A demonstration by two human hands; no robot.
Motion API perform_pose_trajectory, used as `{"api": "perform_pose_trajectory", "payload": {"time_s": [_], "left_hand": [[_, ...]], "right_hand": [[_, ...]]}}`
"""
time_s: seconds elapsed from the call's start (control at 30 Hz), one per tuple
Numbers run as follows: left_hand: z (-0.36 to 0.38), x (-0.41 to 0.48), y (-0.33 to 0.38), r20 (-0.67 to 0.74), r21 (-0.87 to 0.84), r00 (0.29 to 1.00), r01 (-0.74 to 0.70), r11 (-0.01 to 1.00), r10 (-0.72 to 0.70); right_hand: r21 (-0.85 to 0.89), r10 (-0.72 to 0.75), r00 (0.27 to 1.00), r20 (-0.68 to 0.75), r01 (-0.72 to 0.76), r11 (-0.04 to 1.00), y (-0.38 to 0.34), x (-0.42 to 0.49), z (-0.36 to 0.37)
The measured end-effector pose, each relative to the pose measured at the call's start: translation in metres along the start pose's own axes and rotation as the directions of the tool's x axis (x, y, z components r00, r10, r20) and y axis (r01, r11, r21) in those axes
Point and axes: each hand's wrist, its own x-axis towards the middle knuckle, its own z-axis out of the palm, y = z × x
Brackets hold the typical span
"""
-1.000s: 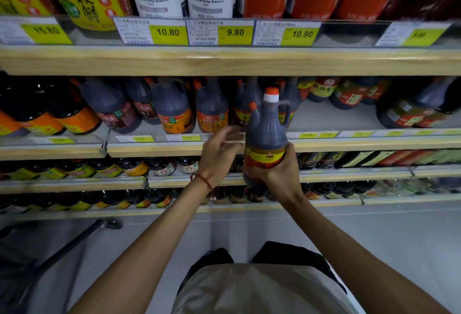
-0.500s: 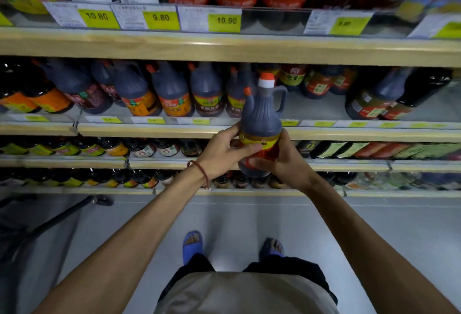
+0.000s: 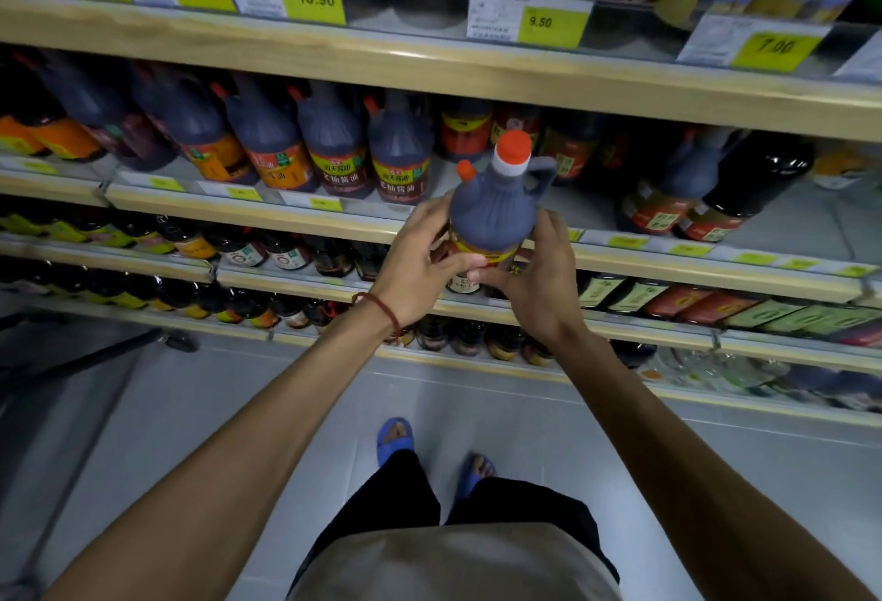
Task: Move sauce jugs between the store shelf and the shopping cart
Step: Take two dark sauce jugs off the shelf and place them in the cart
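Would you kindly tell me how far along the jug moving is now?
Done: dark jugs stand in a row on the grey middle shelf. In hand: left hand and right hand grip a dark plastic orange-capped sauce jug before it. Left: placing it; destination unclear.

A dark plastic sauce jug with an orange-red cap [image 3: 491, 213] stands upright in both hands, just before the front edge of the pale wooden store shelf [image 3: 191, 205]. The left hand [image 3: 420, 266] grips its left side, and the right hand [image 3: 539, 280] grips its right. A row of matching dark jugs [image 3: 329, 142] lines that shelf to the left.
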Motion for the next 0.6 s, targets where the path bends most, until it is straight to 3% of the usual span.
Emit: {"api": "perform_pose_trajectory", "payload": {"time_s": [0.2,0.37,0.6], "left_hand": [[-0.005,0.027,-0.005,-0.045,0.127,0.988,-0.140,0.982,0.146],[-0.002,0.050,-0.030,-0.106,0.207,0.963,-0.222,0.953,0.247],[0.004,0.074,-0.060,-0.125,0.310,0.936,-0.279,0.909,0.330]], "right_hand": [[0.030,-0.080,0.997,-0.019,0.080,0.996,0.014,0.030,0.010],[0.041,-0.186,0.975,-0.122,0.192,0.980,0.032,0.051,0.027],[0.080,-0.165,0.969,-0.183,0.182,0.980,0.055,0.078,0.051]]}}
